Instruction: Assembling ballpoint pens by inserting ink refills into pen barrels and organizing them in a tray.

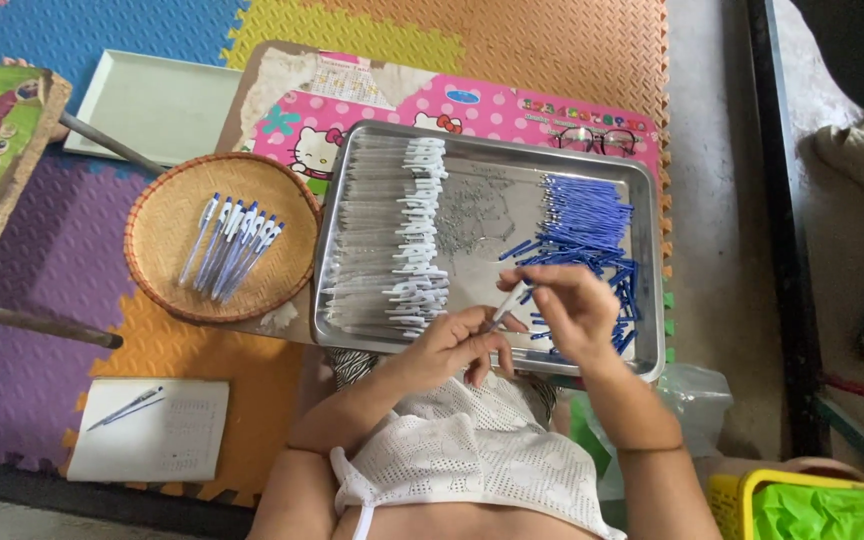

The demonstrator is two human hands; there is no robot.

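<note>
Starting nearest the wearer, a white knitted garment (472,450) is seen over the lap, and a white notepad (152,430) with a pen (124,408) on it is laid on the foam floor mat (72,250) to the left. Just beyond, a clear pen barrel (508,304) is held between both hands above the near edge of a steel tray (652,330): the left hand (452,345) is closed round its lower end, and the right hand (564,310) is pinched on its upper end. Inside the tray, clear barrels with white clips (392,235) are stacked on the left and blue refills (582,235) are heaped on the right. Further left, finished pens (232,245) are laid in a round woven basket (167,290). Farthest away, eyeglasses (592,138) are rested on a pink board.
</note>
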